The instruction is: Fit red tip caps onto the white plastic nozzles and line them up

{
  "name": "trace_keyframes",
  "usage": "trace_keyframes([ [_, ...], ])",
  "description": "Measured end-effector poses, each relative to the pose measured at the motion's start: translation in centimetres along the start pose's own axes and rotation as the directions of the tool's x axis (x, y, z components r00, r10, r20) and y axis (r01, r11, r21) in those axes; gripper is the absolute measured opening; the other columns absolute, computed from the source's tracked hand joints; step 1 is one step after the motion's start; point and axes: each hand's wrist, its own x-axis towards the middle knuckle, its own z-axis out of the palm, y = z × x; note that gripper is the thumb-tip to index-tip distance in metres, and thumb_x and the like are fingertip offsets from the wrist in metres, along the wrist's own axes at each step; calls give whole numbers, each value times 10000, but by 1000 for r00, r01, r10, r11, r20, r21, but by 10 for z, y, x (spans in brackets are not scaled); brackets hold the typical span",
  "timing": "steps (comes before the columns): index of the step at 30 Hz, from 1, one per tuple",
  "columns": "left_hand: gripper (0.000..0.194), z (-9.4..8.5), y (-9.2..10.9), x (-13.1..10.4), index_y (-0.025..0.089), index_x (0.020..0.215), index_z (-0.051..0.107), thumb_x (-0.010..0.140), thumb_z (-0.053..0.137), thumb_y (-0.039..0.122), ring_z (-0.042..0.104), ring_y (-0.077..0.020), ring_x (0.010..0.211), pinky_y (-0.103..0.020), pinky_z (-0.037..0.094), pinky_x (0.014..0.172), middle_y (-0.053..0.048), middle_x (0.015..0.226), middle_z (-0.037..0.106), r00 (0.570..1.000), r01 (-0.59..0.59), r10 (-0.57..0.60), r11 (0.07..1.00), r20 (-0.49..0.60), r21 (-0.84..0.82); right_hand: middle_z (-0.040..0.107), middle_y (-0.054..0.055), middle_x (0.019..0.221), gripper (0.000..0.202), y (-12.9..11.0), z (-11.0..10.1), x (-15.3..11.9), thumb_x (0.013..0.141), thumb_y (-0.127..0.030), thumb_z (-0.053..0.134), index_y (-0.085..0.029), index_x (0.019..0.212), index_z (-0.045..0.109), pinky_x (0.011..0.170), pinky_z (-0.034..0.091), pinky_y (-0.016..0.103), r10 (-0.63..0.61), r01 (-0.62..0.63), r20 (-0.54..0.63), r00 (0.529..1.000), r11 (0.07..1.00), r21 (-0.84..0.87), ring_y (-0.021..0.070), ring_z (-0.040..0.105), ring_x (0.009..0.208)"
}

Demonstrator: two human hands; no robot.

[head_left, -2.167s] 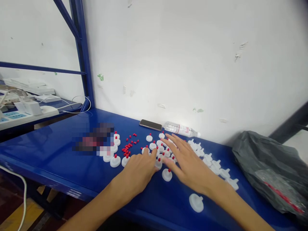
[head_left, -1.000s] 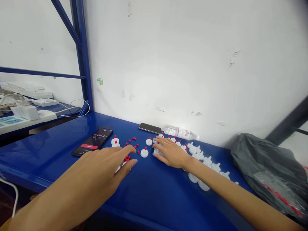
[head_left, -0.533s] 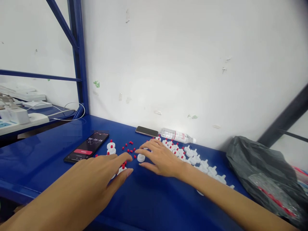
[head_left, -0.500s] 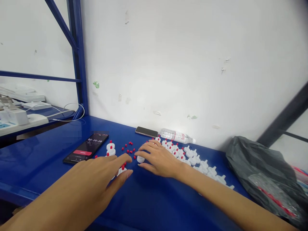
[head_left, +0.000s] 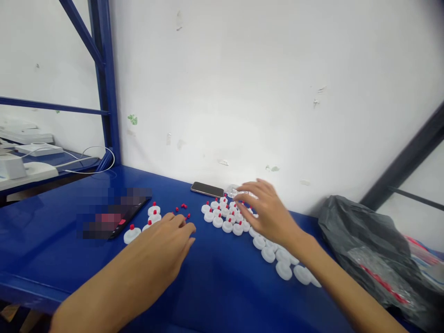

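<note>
My left hand [head_left: 169,240] is low over the blue table, its fingers curled down and drawn together beside a few small red caps [head_left: 183,206]. Whatever its fingertips grip, if anything, is hidden. To its left stand several white round lids with red-tipped spouts [head_left: 132,234], partly covered by the hand. My right hand [head_left: 265,210] hovers over a large cluster of similar lids, thumb and fingers apart, with nothing visible between them. Red-tipped lids [head_left: 218,221] form the cluster's left part; plain white lids [head_left: 283,270] lie to the right, partly under my right forearm.
A phone [head_left: 207,189] lies near the wall, next to a clear bottle [head_left: 232,190] mostly behind my right hand. Another phone [head_left: 128,217], partly blurred, lies at left. A dark plastic bag [head_left: 340,231] sits at right. A blue frame post [head_left: 106,83] rises at the left.
My right hand has moved right, away from a white lid, and over the cluster. My left hand has shifted slightly and its fingers have drawn in near the red caps. The view has turned slightly right.
</note>
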Motion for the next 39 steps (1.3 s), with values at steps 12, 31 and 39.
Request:
trace_keyframes([
  [12, 465, 26, 9, 39, 109, 1172, 688, 879, 367, -58, 662, -367, 1145, -536, 509, 967, -191, 1212, 691, 907, 52, -119, 983, 405, 173, 673, -10, 630, 410, 48, -24, -74, 985, -539, 561, -228, 771, 723, 600, 362, 290, 442, -561, 488, 753, 818, 125, 154, 575, 588],
  [31, 325, 46, -7, 38, 183, 964, 641, 922, 381, -7, 627, -234, 853, -365, 481, 752, -96, 1067, 621, 972, 23, -35, 998, 231, 54, 724, -26, 680, 193, -1, -17, -60, 854, -423, 774, -238, 814, 815, 595, 398, 251, 232, -615, 683, 693, 685, 391, 122, 589, 625],
  [39, 280, 31, 18, 45, 195, 1027, 680, 1085, 419, 280, 666, -203, 881, -335, 462, 797, -46, 980, 701, 996, -25, 48, 954, 70, -299, 736, 1, 958, 478, -27, 8, -62, 794, -513, 845, -266, 1193, 752, 756, 487, 296, 223, -521, 581, 782, 747, 414, 162, 651, 748],
])
